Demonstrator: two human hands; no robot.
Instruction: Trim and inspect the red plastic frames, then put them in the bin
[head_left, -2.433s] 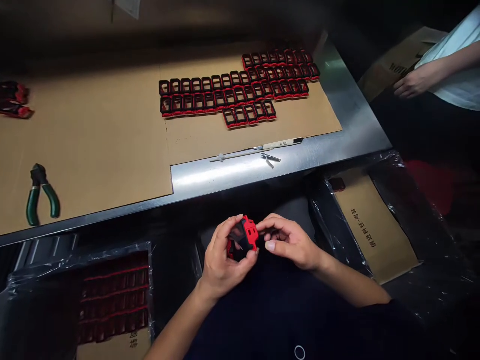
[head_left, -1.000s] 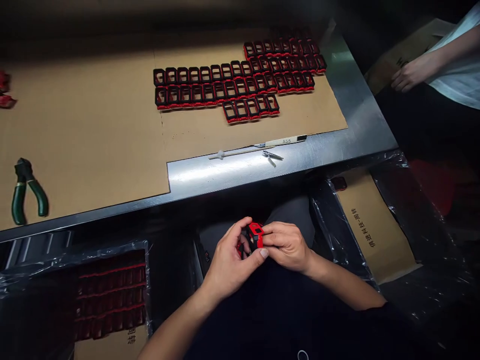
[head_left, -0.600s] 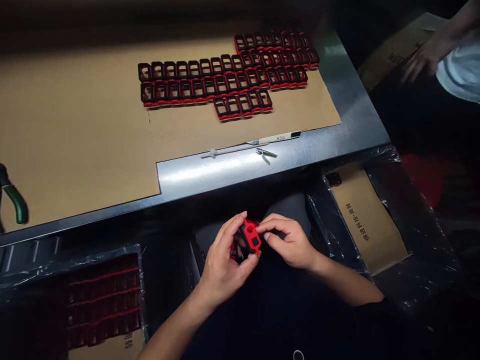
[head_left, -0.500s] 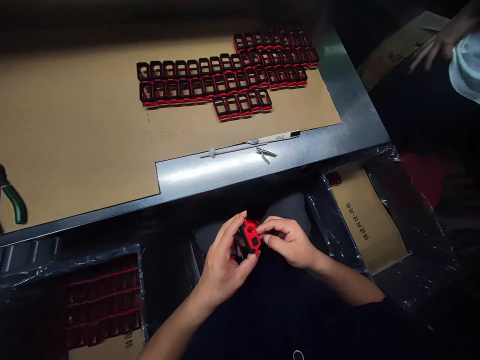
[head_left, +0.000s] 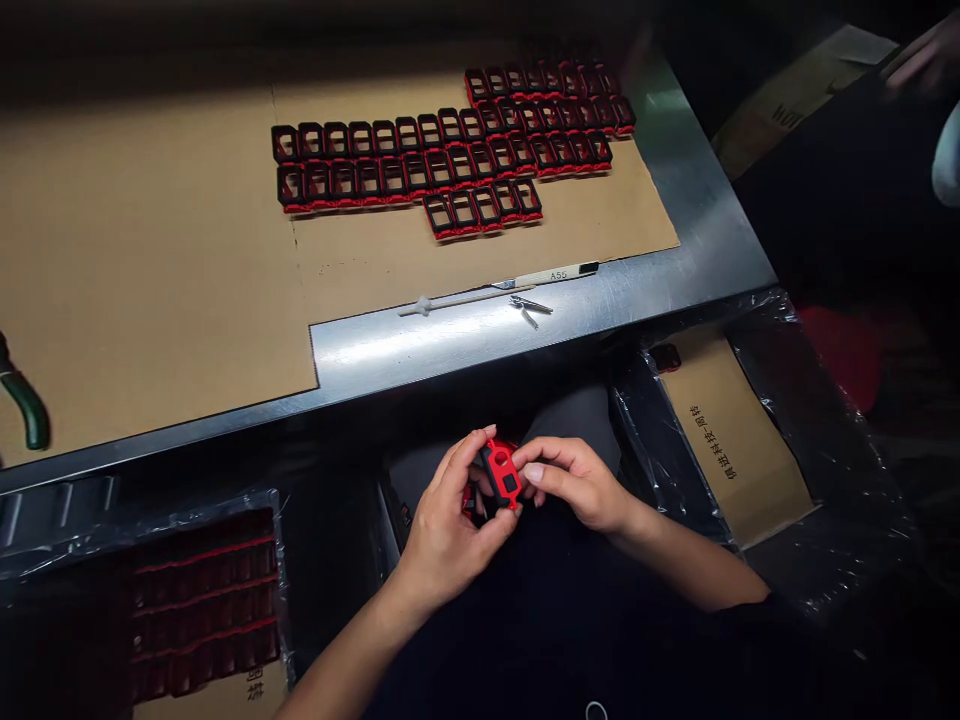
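Observation:
Over my lap, below the table's front edge, I hold a small red and black plastic part (head_left: 499, 478) between both hands. My left hand (head_left: 447, 530) wraps around its left side, thumb under it and fingers curled over the top. My right hand (head_left: 577, 484) pinches its right side with thumb and forefinger. On the table's far side, many more red and black frame parts (head_left: 450, 150) lie in tight rows on brown cardboard (head_left: 150, 250).
A thin stick, a labelled tool (head_left: 555, 274) and small metal tweezers (head_left: 531, 306) lie on the bare steel strip. Green-handled pliers (head_left: 22, 400) are at the left edge. A plastic-lined box of red parts (head_left: 202, 620) is lower left, another lined box (head_left: 731, 450) right. Another person's hand (head_left: 922, 55) is top right.
Between my hands the part has turned from showing its black face to showing its red back. The view has shifted right, so the pliers slid toward the left edge. The other person has moved away.

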